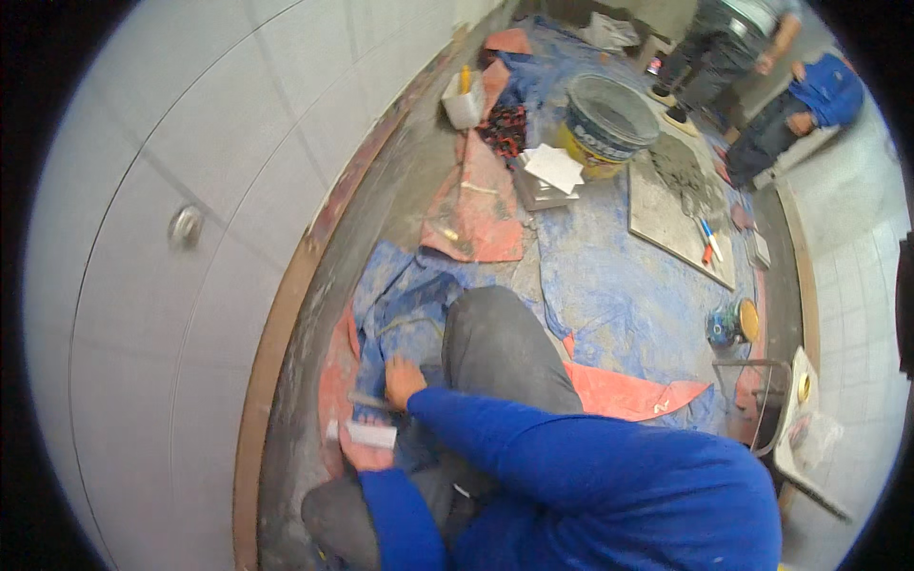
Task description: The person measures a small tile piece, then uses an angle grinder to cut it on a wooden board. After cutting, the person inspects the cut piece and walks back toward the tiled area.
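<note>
Low down by the wall, my left hand (369,457) is closed on a small white rectangular piece (372,435) that looks like a cut strip of tile. Just beyond it, my right hand (404,383) has its fingers curled. A thin grey edge (368,400) shows beside those fingers, too blurred for me to tell what tool or piece it belongs to. Both hands are over a crumpled blue sheet (405,297), in front of my bent knee (495,333).
A tiled wall (181,314) with a wooden strip (276,347) along its foot runs on the left. Ahead are stacked white tiles (553,169), a large bucket (609,124) and a board (671,224) bearing mortar. A can (731,324) and metal-framed stool (788,400) stand right; two people are farther off.
</note>
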Available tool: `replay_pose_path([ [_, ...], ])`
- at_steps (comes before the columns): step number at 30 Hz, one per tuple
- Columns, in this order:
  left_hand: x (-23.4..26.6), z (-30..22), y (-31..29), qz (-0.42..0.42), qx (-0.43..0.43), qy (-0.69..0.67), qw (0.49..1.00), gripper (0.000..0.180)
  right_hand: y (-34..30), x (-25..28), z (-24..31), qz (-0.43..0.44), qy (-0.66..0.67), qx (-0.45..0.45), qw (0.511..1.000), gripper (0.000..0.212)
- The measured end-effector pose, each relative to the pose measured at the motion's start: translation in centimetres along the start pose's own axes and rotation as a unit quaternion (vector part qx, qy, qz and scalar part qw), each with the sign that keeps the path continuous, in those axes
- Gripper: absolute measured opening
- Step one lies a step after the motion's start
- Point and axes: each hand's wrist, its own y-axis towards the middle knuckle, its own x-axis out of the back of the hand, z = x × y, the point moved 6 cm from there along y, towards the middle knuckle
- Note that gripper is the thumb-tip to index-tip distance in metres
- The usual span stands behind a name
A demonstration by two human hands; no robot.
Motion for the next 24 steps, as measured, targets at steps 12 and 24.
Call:
replay_pose_path([
  [12, -0.2, -3.0, -14.7, -0.021, -0.011, 0.096, 0.995, 0.055, -2.6, 4.6, 0.6, -0.06, 0.215, -0.131, 0.966, 0.056],
  [24, -24.8, -7.5, -31.8, 0.149, 0.205, 0.447, 0.858, 0.059, -28.1, 43.8, -21.8, -0.496, 0.415, -0.381, 0.661, 0.047],
])
